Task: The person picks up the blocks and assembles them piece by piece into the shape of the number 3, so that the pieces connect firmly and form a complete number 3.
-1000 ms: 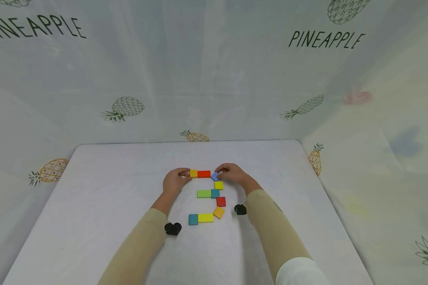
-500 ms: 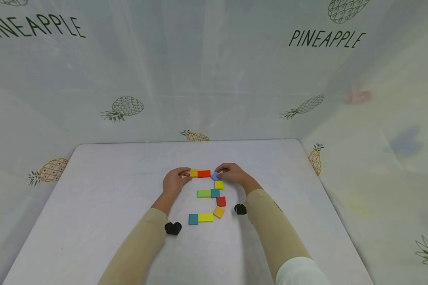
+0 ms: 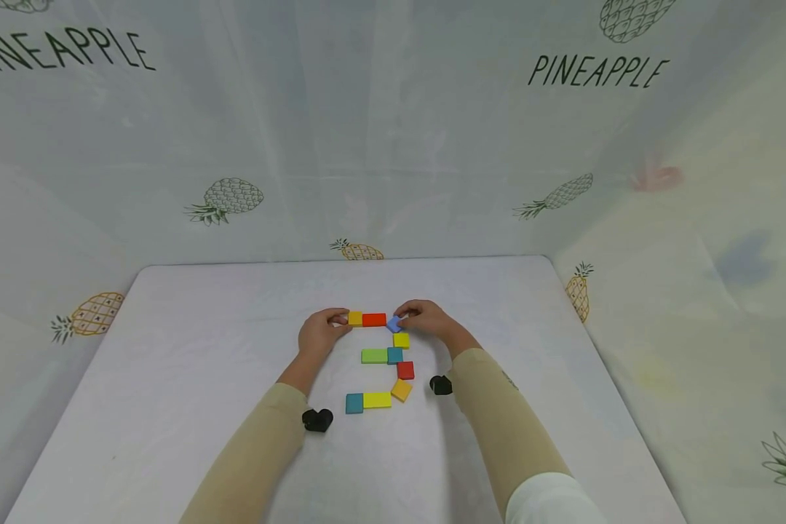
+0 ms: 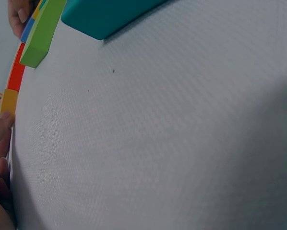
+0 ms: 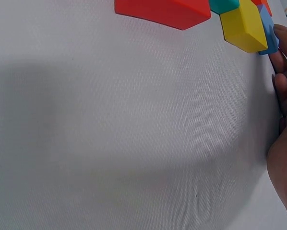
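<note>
Colored blocks form a shape like a 3 on the white tabletop. At its top left end, my left hand [image 3: 319,336] pinches an orange-yellow block [image 3: 355,319] between thumb and fingers; in the left wrist view the thumb lies against that block [image 4: 9,101]. A long red block [image 3: 374,319] adjoins it. To the right, my right hand [image 3: 427,319] pinches a blue block [image 3: 394,324], turned at an angle; the right wrist view shows this blue block [image 5: 269,31] beside a yellow block [image 5: 243,26], with the thumb and fingers at its edge.
Below lie a yellow block [image 3: 401,340], a green block [image 3: 374,356], a teal block [image 3: 395,355], a red block [image 3: 405,370], a tilted orange block [image 3: 402,390], a long yellow block [image 3: 376,400] and another teal block [image 3: 354,403]. A pineapple-print curtain [image 3: 393,145] hangs behind.
</note>
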A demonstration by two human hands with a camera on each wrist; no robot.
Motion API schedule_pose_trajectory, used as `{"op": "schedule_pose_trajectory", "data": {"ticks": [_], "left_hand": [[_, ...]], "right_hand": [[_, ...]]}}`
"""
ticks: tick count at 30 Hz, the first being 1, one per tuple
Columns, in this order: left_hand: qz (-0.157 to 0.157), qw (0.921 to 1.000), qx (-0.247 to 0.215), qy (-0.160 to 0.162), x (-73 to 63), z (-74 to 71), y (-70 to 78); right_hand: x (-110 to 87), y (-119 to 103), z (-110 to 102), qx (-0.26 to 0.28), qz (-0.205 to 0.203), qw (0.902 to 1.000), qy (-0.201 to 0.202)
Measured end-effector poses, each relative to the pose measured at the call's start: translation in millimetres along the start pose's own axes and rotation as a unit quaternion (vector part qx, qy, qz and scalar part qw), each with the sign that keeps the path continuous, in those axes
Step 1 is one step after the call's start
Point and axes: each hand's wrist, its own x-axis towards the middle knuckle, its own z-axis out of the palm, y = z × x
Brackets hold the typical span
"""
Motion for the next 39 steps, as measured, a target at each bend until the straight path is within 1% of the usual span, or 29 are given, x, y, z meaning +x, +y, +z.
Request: {"op": "schedule_pose_trajectory", "data": {"ticks": [3, 5, 9, 11, 13, 16, 21, 24, 27, 31, 35, 39], "left_hand": [[0.001, 1.0, 0.0, -0.001, 2.7, -1.3, -0.4], [0.001, 0.9999, -0.01, -0.006, 5.2, -2.1, -0.6], [0.005, 0.9984, -0.052, -0.022, 8.9, -6.6, -0.9], [0.008, 0.9968, -0.074, -0.028, 9.0, -10.3, 0.7], [0.016, 0.9957, -0.085, -0.031, 7.6, -14.8, 3.8], [0.03, 0.9954, -0.086, -0.032, 5.1, -21.3, 10.4], [0.054, 0.9955, -0.067, -0.039, 0.5, -30.9, 22.5], [0.067, 0.9953, -0.056, -0.043, -3.3, -35.5, 28.9], [0.086, 0.9944, -0.04, -0.047, -8.7, -39.2, 34.8], [0.114, 0.9922, -0.018, -0.048, -18.5, -44.8, 40.8], [0.143, 0.989, 0.004, -0.037, -32.2, -55.5, 46.3], [0.167, 0.9852, 0.031, -0.026, -45.7, -69.3, 50.3]], "right_hand": [[2.6, 0, -1, 0.0, -0.004, 1.0, -0.003], [4.5, 0, -3, -0.003, -0.007, 1.0, -0.002], [8.0, 1, -5, -0.015, -0.018, 0.9997, -0.005], [8.9, 2, -6, -0.021, -0.027, 0.9994, -0.005], [8.3, 1, -8, -0.026, -0.037, 0.999, -0.001], [6.8, -2, -12, -0.031, -0.052, 0.9981, 0.014], [1.8, -12, -14, -0.042, -0.083, 0.9952, 0.03], [-4.6, -20, -16, -0.068, -0.109, 0.9911, 0.037], [-14.0, -27, -20, -0.132, -0.144, 0.9791, 0.056], [-32.3, -34, -27, -0.219, -0.188, 0.9529, 0.092], [-51.9, -38, -34, -0.275, -0.212, 0.9312, 0.111], [-71.2, -41, -40, -0.32, -0.225, 0.9109, 0.132]]}}
